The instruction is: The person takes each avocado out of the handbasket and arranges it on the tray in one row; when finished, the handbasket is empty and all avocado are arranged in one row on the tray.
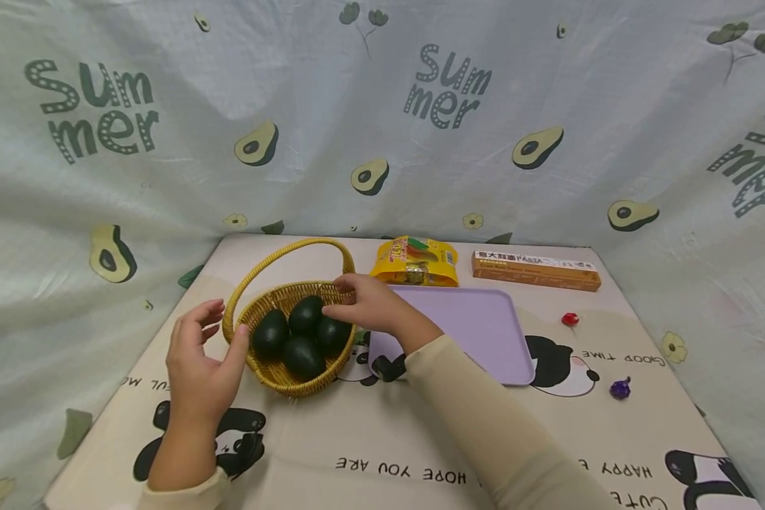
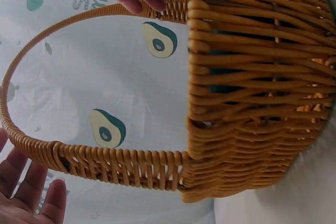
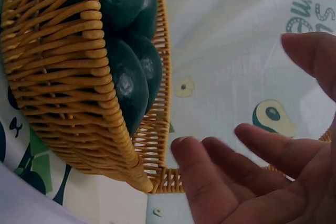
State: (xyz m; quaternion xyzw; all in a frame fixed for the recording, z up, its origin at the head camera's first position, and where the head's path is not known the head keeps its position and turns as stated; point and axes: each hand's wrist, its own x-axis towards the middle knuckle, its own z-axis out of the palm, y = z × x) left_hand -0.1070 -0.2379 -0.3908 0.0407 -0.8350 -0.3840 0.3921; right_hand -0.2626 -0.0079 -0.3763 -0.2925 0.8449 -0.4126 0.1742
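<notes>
Standing between your spread left hand (image 1: 202, 365) and loosely parted right hand (image 1: 377, 303), the wicker basket (image 1: 288, 389) occupied the tabletop (image 1: 312, 432), handle (image 1: 274, 256) arching side to side; your right was nearer the avocados (image 1: 303, 358).

Past the far edge of my cream, panda-print tabletop (image 1: 319, 432), and along both sides, I see pale hanging cloth (image 1: 312, 92) printed with avocados, flowers and "Summer".

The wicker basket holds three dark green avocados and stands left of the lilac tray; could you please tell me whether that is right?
Not quite: the head view shows four dark green avocados in the wicker basket, not three; it does stand left of the lilac tray.
</notes>
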